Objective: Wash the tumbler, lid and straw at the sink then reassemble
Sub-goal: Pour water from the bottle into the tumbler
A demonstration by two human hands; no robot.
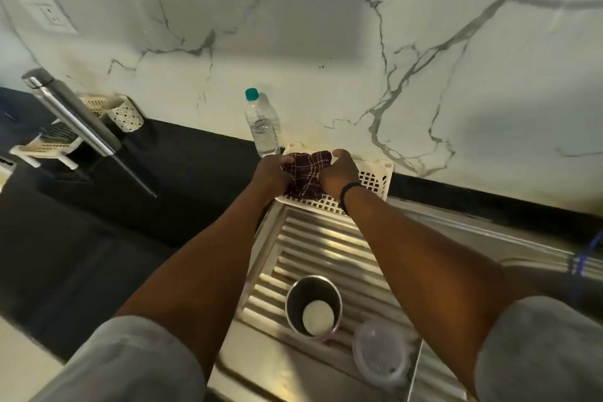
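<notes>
Marble-veined wall behind, ribbed steel drainboard [321, 240] below. Left hand [272, 170] and right hand [337, 173] both clutching dark checked cloth [306, 173] over white lattice tray [375, 178]. Steel tumbler [313, 303] upright on drainboard, clear lid [380, 351] just beside it. Plastic water bottle [262, 126] near tray, against wall.

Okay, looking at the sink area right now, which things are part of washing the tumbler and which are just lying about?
Job:
steel tumbler, upright on the ribbed drainboard
clear plastic lid beside it
dark checked cloth, held by left hand and right hand

Lying about:
plastic water bottle
steel flask
white lattice basket
</notes>
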